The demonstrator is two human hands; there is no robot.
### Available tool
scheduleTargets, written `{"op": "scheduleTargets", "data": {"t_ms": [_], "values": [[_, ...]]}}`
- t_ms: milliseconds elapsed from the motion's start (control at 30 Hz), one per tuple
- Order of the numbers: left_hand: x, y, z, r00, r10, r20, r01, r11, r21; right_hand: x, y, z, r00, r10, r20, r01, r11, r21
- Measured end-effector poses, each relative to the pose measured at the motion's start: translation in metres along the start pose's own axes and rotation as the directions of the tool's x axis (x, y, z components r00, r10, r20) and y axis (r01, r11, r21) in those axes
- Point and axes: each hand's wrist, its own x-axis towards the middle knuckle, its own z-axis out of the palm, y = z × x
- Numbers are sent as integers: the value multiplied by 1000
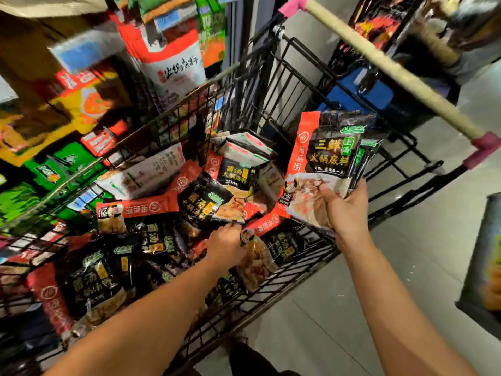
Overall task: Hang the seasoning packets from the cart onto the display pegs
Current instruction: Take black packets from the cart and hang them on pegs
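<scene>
A person's right hand (344, 210) grips a fanned stack of seasoning packets (325, 164) by its lower edge above the heaped wire cart (284, 278), while the left hand (226, 246) reaches into the heap, its grip hidden; the pouches look light, floppy and slick, and are probably best pinched near the top.

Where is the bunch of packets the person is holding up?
Head view, right of centre: the right hand grips the bunch of packets above the cart, under its handle.
</scene>
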Motion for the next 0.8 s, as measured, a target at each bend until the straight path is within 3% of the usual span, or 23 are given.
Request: {"op": "scheduleTargets", "data": {"t_ms": [67,200,300,367,467,533,633,700,800], "values": [[10,4,-15,994,24,105,-27,999,24,0,-2,-5,1000,1,3,-1,1000,30],[12,7,-30,939,95,332,-20,975,-222,-3,4,-9,1000,-3,-26,5,998,56],[-5,-9,-42,955,86,285,69,868,-492,-3,7,-9,1000,7,-15,-7,999,53],[-25,-36,-68,988,-21,154,118,746,-656,-3,7,-10,1000,12,4,-12,998,60],[-60,-72,-117,990,-137,-14,44,407,-912,-2,9,-9,999,23,24,-25,997,79],[-74,-77,-140,987,-134,-94,-62,224,-973,-3,9,-5,996,42,77,-48,996,74],[-78,-59,-158,996,-60,-66,-62,64,-996,-6,10,4,984,71,161,-83,994,67],[-77,-33,-159,1000,11,-28,-29,57,-998,-10,10,12,971,92,220,-111,991,79],[-70,4,-146,999,3,50,49,139,-989,-22,6,25,938,126,323,-167,980,104]]}}
